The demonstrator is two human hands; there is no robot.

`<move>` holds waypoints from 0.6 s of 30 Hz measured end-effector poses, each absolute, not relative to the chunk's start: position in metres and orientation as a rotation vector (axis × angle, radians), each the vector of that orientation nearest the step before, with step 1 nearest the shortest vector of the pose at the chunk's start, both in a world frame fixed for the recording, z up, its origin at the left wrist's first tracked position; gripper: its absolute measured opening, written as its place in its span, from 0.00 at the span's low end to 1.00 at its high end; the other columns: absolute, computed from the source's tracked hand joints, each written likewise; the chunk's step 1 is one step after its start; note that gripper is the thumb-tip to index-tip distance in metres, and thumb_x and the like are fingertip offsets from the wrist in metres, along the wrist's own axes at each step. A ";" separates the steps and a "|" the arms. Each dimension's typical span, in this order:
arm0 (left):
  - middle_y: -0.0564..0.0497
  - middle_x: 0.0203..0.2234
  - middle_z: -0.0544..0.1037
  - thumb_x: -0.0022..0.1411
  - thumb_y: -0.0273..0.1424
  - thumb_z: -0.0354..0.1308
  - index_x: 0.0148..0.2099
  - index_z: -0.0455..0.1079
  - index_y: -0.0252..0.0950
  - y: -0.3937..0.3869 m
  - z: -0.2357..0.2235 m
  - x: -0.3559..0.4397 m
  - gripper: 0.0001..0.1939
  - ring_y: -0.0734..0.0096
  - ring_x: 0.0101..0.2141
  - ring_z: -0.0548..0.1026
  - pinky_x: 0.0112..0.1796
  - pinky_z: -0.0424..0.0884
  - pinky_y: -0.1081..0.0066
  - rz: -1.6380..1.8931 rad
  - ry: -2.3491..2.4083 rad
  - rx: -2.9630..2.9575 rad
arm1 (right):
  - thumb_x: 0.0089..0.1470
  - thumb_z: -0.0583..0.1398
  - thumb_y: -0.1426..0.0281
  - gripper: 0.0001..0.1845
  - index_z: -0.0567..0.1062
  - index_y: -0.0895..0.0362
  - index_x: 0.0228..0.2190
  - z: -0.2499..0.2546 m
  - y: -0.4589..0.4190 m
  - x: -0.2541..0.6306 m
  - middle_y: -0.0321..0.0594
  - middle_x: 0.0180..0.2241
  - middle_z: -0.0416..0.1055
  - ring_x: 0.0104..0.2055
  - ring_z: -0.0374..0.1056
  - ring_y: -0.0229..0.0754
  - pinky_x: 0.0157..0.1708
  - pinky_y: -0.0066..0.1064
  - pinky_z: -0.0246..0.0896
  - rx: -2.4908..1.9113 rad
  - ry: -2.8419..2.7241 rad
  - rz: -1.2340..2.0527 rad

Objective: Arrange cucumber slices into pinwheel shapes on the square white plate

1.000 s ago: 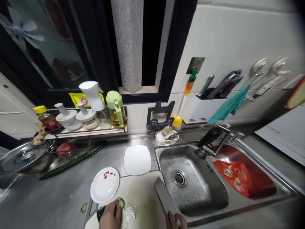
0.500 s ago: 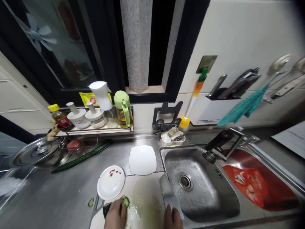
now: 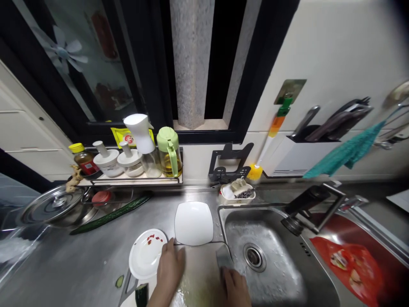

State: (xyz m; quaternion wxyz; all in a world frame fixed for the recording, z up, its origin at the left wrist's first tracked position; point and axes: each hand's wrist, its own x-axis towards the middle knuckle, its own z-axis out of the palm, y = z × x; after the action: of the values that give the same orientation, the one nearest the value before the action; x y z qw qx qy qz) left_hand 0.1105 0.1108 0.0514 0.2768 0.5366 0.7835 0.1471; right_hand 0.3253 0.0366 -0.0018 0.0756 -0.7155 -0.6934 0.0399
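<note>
My left hand point(image 3: 168, 268) is over the cutting board point(image 3: 201, 268), fingers stretched toward its far edge and thumb apart. It holds nothing that I can see. Its fingertips lie between a round white plate point(image 3: 147, 256) with red bits and a squarish white plate point(image 3: 194, 224). A cut piece of cucumber point(image 3: 141, 294) rests on the board beside my left wrist. Along the board's right side, my right hand point(image 3: 235, 286) is closed on a kitchen knife, its broad blade point(image 3: 224, 257) pointing away from me. The knife's handle is hidden by my fingers.
Right of the board is a steel sink point(image 3: 271, 256) with a black faucet point(image 3: 306, 202) and a red plastic bag point(image 3: 351, 264). A whole cucumber point(image 3: 111, 215) and a cucumber slice point(image 3: 119, 281) lie on the counter. Behind stands a condiment rack point(image 3: 137, 181).
My left hand has let go of the cucumber piece and moved forward to the plates. My right hand stays on the knife. The view has shifted slightly.
</note>
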 end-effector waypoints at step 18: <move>0.36 0.43 0.77 0.61 0.27 0.47 0.50 0.65 0.27 0.164 0.035 0.126 0.16 0.61 0.45 0.75 0.42 0.65 0.70 0.219 2.182 1.322 | 0.55 0.49 0.76 0.16 0.73 0.64 0.41 0.034 0.209 0.312 0.50 0.40 0.77 0.43 0.71 0.45 0.42 0.31 0.55 -2.266 -1.894 0.849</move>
State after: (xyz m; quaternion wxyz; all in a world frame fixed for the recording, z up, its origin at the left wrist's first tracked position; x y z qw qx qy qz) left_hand 0.1260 0.1638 0.0353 0.2863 0.4946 0.8165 0.0819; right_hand 0.3124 0.2091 0.0336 0.0342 -0.7370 -0.6159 0.2763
